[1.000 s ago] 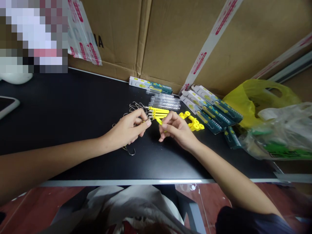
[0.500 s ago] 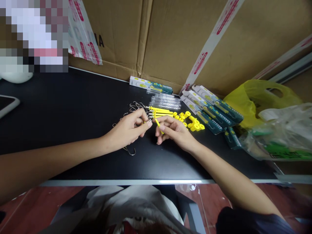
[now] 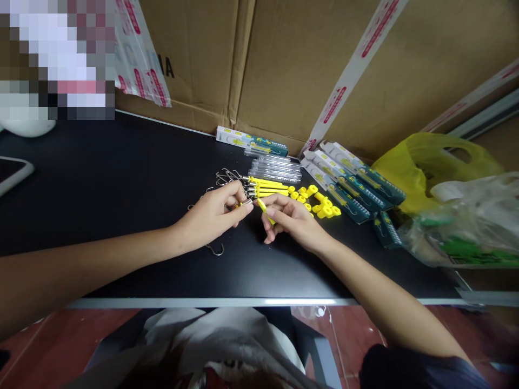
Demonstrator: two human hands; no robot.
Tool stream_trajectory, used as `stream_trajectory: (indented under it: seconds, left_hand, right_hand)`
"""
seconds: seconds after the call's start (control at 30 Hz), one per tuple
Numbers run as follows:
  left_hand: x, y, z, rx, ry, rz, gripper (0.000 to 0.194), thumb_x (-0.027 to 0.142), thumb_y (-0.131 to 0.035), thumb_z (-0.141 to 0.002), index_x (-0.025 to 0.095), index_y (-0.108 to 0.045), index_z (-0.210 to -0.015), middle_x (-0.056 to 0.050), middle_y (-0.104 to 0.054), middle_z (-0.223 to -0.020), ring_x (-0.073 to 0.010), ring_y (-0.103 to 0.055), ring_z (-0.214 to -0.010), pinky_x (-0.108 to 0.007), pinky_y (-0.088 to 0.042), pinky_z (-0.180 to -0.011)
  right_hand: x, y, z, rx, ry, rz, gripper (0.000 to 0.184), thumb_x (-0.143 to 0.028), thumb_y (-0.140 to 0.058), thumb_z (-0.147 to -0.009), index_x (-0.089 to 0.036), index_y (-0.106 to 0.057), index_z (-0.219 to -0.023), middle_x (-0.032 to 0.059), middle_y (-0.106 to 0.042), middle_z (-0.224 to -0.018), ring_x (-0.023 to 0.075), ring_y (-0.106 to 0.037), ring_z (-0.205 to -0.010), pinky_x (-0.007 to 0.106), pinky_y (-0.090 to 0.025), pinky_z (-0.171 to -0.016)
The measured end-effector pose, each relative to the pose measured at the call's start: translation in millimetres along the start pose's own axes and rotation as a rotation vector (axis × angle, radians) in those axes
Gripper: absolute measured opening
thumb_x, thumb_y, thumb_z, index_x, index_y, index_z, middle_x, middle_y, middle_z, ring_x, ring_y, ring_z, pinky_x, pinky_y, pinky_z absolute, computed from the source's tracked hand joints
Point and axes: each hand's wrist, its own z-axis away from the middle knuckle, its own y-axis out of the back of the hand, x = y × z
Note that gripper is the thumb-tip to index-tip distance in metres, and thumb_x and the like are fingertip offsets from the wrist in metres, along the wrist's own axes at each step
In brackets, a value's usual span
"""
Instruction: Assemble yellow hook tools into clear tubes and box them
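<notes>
My left hand [image 3: 221, 210] is closed in a pinch on a wire hook with a metal sleeve. The curved end of that hook [image 3: 217, 249] shows below the hand; its middle is hidden by the fingers. My right hand [image 3: 292, 219] pinches a slim yellow plastic piece [image 3: 265, 210] between thumb and forefinger, its tip close to the metal end at my left fingertips. Whether the two touch, I cannot tell. Just behind the hands lie several yellow rods [image 3: 270, 187] with metal ends and bent wire hooks [image 3: 227, 175]. Several yellow plastic caps [image 3: 324, 207] lie beyond my right hand.
Clear plastic tubes [image 3: 275, 168] sit behind the rods. Printed boxes [image 3: 352, 181] lie to the right, another box [image 3: 251, 141] by the cardboard [image 3: 292, 70]. Plastic bags [image 3: 466, 216] bulge over the table's right side. A white-edged device [image 3: 16, 173] is far left.
My right hand has drawn slightly down and left, turning the yellow piece in its fingers. The hook's curved end has shifted slightly up; my left hand stays nearly still.
</notes>
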Motion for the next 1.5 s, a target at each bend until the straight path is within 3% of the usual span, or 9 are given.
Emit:
stream_trajectory:
  seconds: [0.43,0.77,1.23,1.5]
  left_hand:
    - [-3.8,0.4,-1.1,0.024,-0.067,-0.186,0.017,0.034,-0.052,-0.089,0.021,-0.046,-0.080,0.005,-0.053,-0.067,-0.0100,-0.054,-0.059,-0.021,-0.040,-0.055]
    - [-1.0,2.9,-0.1,0.037,-0.136,-0.494,0.015,0.032,-0.050,-0.089,0.022,-0.046,-0.079,0.005,-0.051,-0.064,-0.0112,-0.049,-0.057,-0.022,-0.031,-0.054]
    - [0.8,4.3,-0.4,0.051,-0.170,-0.396,0.014,0.032,-0.049,-0.090,0.021,-0.050,-0.082,0.005,-0.051,-0.065,-0.0107,-0.048,-0.058,-0.022,-0.032,-0.056]
    - [2.8,9.3,-1.1,0.085,-0.196,-0.540,0.016,0.035,-0.050,-0.089,0.021,-0.058,-0.086,0.003,-0.060,-0.069,-0.0113,-0.052,-0.059,-0.022,-0.033,-0.058]
  right_hand:
    - [-0.4,-2.4,1.5,-0.023,-0.048,-0.008,0.031,-0.039,-0.068,-0.084,-0.017,-0.057,-0.103,-0.0059,-0.060,-0.065,0.0059,-0.057,-0.045,0.025,-0.061,-0.054]
    - [-1.3,-5.3,2.0,-0.021,-0.050,-0.030,0.031,-0.038,-0.069,-0.083,-0.017,-0.056,-0.103,-0.0056,-0.062,-0.065,0.0065,-0.058,-0.045,0.025,-0.061,-0.052]
    - [-3.0,-5.5,3.2,-0.005,-0.089,-0.017,0.029,-0.036,-0.067,-0.085,-0.016,-0.057,-0.103,-0.0057,-0.060,-0.064,0.0060,-0.057,-0.043,0.024,-0.060,-0.050]
    - [-4.3,-7.0,4.4,-0.018,-0.121,-0.039,0.026,-0.035,-0.065,-0.086,-0.017,-0.056,-0.102,-0.0058,-0.061,-0.063,0.0060,-0.057,-0.044,0.024,-0.060,-0.050]
